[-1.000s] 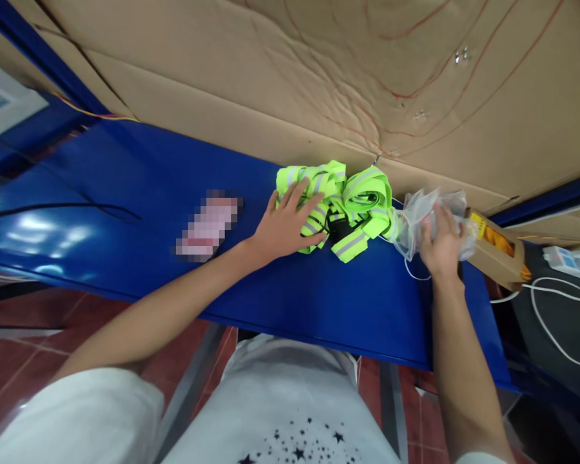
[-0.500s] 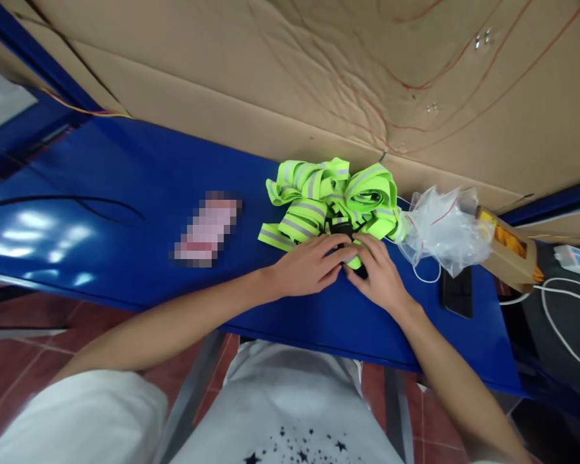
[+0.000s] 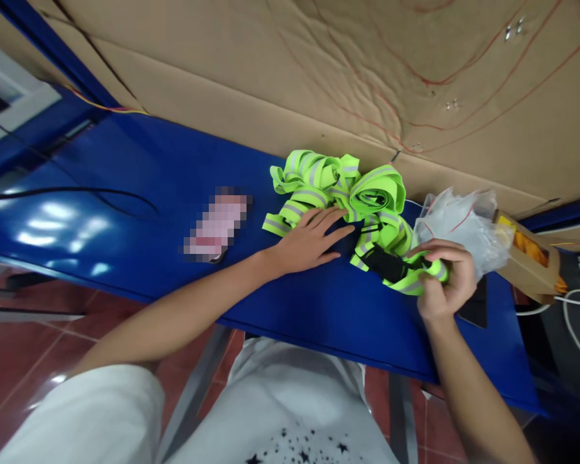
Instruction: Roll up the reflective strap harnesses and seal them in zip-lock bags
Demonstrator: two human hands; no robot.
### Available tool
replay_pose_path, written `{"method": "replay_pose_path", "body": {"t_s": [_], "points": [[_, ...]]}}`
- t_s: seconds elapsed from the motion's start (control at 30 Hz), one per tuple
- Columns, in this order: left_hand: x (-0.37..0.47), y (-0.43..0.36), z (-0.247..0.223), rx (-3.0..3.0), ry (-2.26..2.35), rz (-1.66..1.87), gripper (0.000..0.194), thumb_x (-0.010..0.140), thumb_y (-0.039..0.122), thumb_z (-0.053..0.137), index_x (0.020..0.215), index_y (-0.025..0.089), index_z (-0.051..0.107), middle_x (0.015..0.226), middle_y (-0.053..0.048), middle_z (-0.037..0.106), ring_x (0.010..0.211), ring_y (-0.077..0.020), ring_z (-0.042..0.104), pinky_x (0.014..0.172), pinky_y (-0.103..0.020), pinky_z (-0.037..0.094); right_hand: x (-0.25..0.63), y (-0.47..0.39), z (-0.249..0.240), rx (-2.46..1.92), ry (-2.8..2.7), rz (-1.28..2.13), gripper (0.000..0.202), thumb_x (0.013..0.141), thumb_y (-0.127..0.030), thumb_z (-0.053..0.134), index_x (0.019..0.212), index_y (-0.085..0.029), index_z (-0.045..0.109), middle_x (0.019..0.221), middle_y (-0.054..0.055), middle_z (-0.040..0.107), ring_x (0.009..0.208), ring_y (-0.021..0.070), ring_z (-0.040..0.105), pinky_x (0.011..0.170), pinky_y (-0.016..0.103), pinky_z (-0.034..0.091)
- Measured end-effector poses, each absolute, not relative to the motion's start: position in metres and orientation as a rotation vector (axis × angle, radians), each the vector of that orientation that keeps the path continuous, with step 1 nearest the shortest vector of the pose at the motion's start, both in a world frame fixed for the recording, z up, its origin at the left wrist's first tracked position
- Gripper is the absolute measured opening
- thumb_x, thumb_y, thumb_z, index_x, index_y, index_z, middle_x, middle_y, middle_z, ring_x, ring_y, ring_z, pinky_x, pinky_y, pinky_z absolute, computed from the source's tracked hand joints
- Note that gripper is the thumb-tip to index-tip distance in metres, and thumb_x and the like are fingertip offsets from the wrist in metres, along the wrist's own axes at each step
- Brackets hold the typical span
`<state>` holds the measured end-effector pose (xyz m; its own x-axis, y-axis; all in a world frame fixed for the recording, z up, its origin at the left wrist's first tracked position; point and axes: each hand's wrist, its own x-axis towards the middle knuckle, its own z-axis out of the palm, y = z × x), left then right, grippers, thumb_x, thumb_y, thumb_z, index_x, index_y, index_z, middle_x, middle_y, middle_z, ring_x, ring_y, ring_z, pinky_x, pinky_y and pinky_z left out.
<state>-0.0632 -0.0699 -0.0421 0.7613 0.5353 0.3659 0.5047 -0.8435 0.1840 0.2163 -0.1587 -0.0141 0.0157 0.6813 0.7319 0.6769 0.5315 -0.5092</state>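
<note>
A heap of neon-green reflective straps (image 3: pixel 309 173) with grey stripes lies coiled and tangled at the back of the blue table. My left hand (image 3: pixel 314 240) rests at the heap's front edge, palm down, fingers spread. My right hand (image 3: pixel 449 277) is pinched on one green reflective strap (image 3: pixel 406 283) at the right. This strap runs from the heap and has a black section (image 3: pixel 386 263) along it. Its end inside my right hand is partly hidden by the fingers.
Clear plastic bags (image 3: pixel 464 219) lie right of the heap, beside an open cardboard box (image 3: pixel 529 258) with orange contents. A dark phone (image 3: pixel 474 306) sits partly behind my right hand. A blurred pink item (image 3: pixel 217 225) lies to the left. Cardboard (image 3: pixel 270 84) walls the back.
My hands have parted. The right hand has moved right, drawing a strap with a black section out from the heap. My left hand has opened and stayed by the heap.
</note>
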Motion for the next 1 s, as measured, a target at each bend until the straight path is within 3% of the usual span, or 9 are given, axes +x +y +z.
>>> {"method": "replay_pose_path", "body": {"t_s": [0.07, 0.13, 0.23, 0.4, 0.6, 0.77, 1.0], "points": [[-0.068, -0.060, -0.045, 2.886, 0.813, 0.633, 0.054, 0.103, 0.038, 0.058, 0.153, 0.016, 0.054, 0.165, -0.023, 0.044, 0.154, -0.0382, 0.042, 0.126, -0.058, 0.031, 0.212, -0.156, -0.019, -1.243, -1.800, 0.062, 0.017, 0.086, -0.022, 0.053, 0.102, -0.025, 0.056, 0.102, 0.008, 0.068, 0.098, 0.0271, 0.071, 0.091, 0.049, 0.059], [-0.074, -0.052, -0.044, 2.898, 0.801, 0.638, 0.049, 0.104, 0.036, 0.057, 0.148, 0.016, 0.058, 0.161, -0.022, 0.049, 0.151, -0.0375, 0.046, 0.125, -0.057, 0.032, 0.206, -0.153, -0.027, -1.354, -1.962, 0.071, 0.024, 0.090, -0.021, 0.052, 0.113, -0.023, 0.060, 0.119, 0.012, 0.066, 0.119, 0.0304, 0.067, 0.104, 0.053, 0.055], [-0.087, -0.047, -0.032, 2.891, 0.839, 0.667, 0.038, 0.105, 0.031, 0.053, 0.138, 0.017, 0.065, 0.155, -0.019, 0.056, 0.145, -0.0336, 0.052, 0.122, -0.052, 0.038, 0.201, -0.150, -0.036, -1.475, -2.084, -0.009, 0.036, 0.098, -0.023, 0.052, 0.133, -0.022, 0.061, 0.147, 0.018, 0.053, 0.141, 0.0355, 0.053, 0.113, 0.057, 0.047], [-0.126, -0.066, 0.005, 2.757, 1.361, 0.767, 0.043, 0.106, 0.038, 0.051, 0.144, 0.021, 0.059, 0.155, -0.018, 0.055, 0.145, -0.0338, 0.053, 0.117, -0.053, 0.041, 0.202, -0.149, -0.037, -1.390, -2.154, -0.111, 0.034, 0.106, -0.025, 0.051, 0.139, -0.025, 0.059, 0.147, 0.017, 0.056, 0.138, 0.0334, 0.057, 0.109, 0.053, 0.046], [-0.193, -0.107, -0.014, 2.203, 2.103, 0.585, 0.107, 0.089, 0.065, 0.070, 0.168, 0.011, 0.022, 0.163, -0.031, 0.040, 0.149, -0.0476, 0.046, 0.117, -0.059, 0.045, 0.198, -0.152, -0.037, -1.371, -2.192, -0.040, 0.032, 0.108, -0.031, 0.050, 0.137, -0.024, 0.063, 0.147, 0.017, 0.057, 0.136, 0.0340, 0.058, 0.107, 0.054, 0.046], [-0.214, -0.121, -0.032, 2.037, 2.234, 0.346, 0.096, 0.095, 0.062, 0.059, 0.166, 0.009, 0.022, 0.149, -0.030, 0.056, 0.137, -0.0507, 0.057, 0.110, -0.059, 0.048, 0.197, -0.152, -0.040, -1.365, -2.198, -0.014, 0.033, 0.108, -0.033, 0.050, 0.137, -0.023, 0.062, 0.149, 0.018, 0.055, 0.137, 0.0342, 0.057, 0.108, 0.054, 0.046], [-0.220, -0.133, -0.021, 1.933, 2.341, 0.206, 0.080, 0.094, 0.057, 0.054, 0.157, 0.011, 0.035, 0.142, -0.028, 0.060, 0.128, -0.0536, 0.060, 0.101, -0.064, 0.052, 0.201, -0.151, -0.041, -1.377, -2.205, 0.031, 0.034, 0.109, -0.035, 0.049, 0.139, -0.025, 0.061, 0.151, 0.017, 0.054, 0.138, 0.0340, 0.056, 0.109, 0.055, 0.047]]}}
